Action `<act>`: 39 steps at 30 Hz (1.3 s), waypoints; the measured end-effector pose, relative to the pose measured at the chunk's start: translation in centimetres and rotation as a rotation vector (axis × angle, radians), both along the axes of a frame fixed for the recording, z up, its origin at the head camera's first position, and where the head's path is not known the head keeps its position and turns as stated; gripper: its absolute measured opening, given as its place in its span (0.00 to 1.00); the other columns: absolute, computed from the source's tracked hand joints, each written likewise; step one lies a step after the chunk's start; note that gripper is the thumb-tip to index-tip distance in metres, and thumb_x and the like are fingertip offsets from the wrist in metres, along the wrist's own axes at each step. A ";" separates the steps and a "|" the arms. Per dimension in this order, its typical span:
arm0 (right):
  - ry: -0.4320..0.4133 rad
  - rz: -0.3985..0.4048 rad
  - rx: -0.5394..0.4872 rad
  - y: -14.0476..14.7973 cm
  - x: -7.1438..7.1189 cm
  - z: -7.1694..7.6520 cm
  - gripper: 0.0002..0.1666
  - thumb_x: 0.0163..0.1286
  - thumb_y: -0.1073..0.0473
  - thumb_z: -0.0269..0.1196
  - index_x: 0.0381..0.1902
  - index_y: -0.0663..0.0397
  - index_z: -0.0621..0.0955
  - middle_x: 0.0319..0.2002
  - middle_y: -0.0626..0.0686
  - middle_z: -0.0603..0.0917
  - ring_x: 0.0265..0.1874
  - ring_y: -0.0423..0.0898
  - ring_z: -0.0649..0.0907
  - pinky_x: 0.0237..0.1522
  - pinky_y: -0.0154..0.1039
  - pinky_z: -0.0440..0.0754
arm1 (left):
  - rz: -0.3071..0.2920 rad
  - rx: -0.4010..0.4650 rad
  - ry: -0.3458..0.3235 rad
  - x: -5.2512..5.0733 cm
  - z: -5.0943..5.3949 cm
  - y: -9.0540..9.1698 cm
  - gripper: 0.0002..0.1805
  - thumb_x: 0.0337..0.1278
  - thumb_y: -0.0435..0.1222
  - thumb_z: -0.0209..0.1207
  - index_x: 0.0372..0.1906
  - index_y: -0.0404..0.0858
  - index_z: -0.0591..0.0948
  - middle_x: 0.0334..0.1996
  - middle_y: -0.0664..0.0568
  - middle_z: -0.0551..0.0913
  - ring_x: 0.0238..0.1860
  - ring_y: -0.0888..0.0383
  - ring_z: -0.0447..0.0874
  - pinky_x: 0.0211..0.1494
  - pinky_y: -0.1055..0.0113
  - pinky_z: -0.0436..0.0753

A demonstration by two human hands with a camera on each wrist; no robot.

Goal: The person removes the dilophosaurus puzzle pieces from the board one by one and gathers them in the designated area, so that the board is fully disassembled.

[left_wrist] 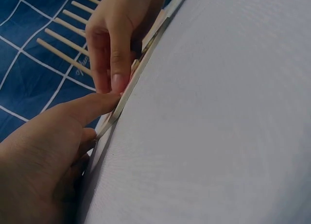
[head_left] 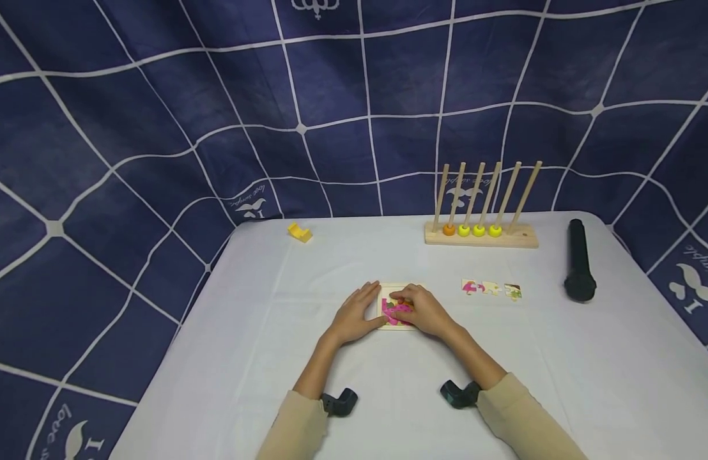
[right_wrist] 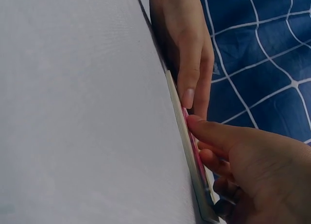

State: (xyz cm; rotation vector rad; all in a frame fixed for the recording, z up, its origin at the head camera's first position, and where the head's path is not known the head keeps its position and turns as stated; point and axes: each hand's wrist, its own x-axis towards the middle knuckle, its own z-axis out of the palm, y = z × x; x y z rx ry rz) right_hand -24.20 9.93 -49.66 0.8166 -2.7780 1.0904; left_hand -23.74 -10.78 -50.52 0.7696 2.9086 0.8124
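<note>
A small jigsaw puzzle in a pale wooden frame (head_left: 379, 306) lies flat mid-table, with pink pieces (head_left: 390, 313) inside. My left hand (head_left: 353, 317) lies along the frame's left side, fingers fairly straight, thumb touching the lower left corner. From the right, my right hand (head_left: 425, 311) reaches over the frame, its fingers curled and its thumb on the pink area. In the right wrist view that thumb touches a pink edge (right_wrist: 194, 145) inside the frame. Thumb and forefinger seem to pinch a puzzle piece, mostly hidden by the hand. Several loose pieces (head_left: 489, 289) lie in a row to the right.
At the back right stands a wooden rack (head_left: 521, 239) with upright pegs and orange and yellow beads. A black microphone-like object (head_left: 579, 262) lies at the right edge. A yellow block (head_left: 299, 232) sits back left. A blue gridded curtain (head_left: 337, 153) surrounds the white table (head_left: 262, 358).
</note>
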 end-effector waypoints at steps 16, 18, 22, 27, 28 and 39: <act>-0.015 -0.034 -0.053 0.0 0.1 -0.4 0.21 0.53 0.57 0.71 0.46 0.56 0.82 0.38 0.49 0.78 0.38 0.45 0.76 0.42 0.43 0.76 | 0.001 -0.008 -0.003 0.0 -0.1 0.0 0.42 0.55 0.55 0.56 0.70 0.39 0.59 0.70 0.54 0.55 0.71 0.58 0.46 0.71 0.61 0.48; -0.009 -0.034 -0.062 0.0 0.1 -0.4 0.21 0.53 0.57 0.71 0.46 0.56 0.82 0.38 0.49 0.78 0.37 0.45 0.76 0.41 0.43 0.76 | 0.000 -0.007 -0.002 0.0 0.0 0.0 0.42 0.55 0.55 0.56 0.70 0.39 0.59 0.70 0.54 0.55 0.71 0.58 0.46 0.71 0.61 0.48; 0.009 -0.035 -0.092 0.1 0.0 -0.6 0.21 0.52 0.57 0.71 0.45 0.54 0.81 0.36 0.48 0.79 0.36 0.44 0.76 0.38 0.41 0.75 | -0.002 -0.008 0.001 0.0 0.0 0.0 0.42 0.55 0.56 0.55 0.70 0.39 0.59 0.70 0.54 0.55 0.71 0.58 0.46 0.71 0.61 0.48; 0.039 -0.033 -0.133 0.1 0.0 -0.6 0.19 0.52 0.58 0.71 0.43 0.53 0.81 0.33 0.46 0.80 0.35 0.43 0.76 0.38 0.42 0.74 | -0.008 -0.010 0.006 0.0 0.0 0.0 0.42 0.55 0.55 0.55 0.70 0.39 0.59 0.70 0.53 0.55 0.71 0.57 0.46 0.71 0.60 0.48; 0.044 -0.033 -0.146 0.1 0.0 -0.7 0.18 0.53 0.59 0.71 0.43 0.53 0.81 0.32 0.46 0.80 0.34 0.43 0.76 0.37 0.42 0.74 | -0.010 -0.009 0.005 0.0 -0.1 0.0 0.42 0.55 0.55 0.55 0.70 0.39 0.59 0.70 0.53 0.55 0.71 0.57 0.46 0.71 0.60 0.48; 0.059 -0.050 -0.217 0.0 -0.1 -0.8 0.14 0.54 0.66 0.69 0.39 0.50 0.82 0.29 0.44 0.82 0.31 0.43 0.76 0.33 0.39 0.73 | -0.018 0.008 0.006 -0.1 0.0 -0.1 0.42 0.54 0.55 0.56 0.69 0.37 0.59 0.70 0.52 0.56 0.71 0.56 0.47 0.70 0.61 0.48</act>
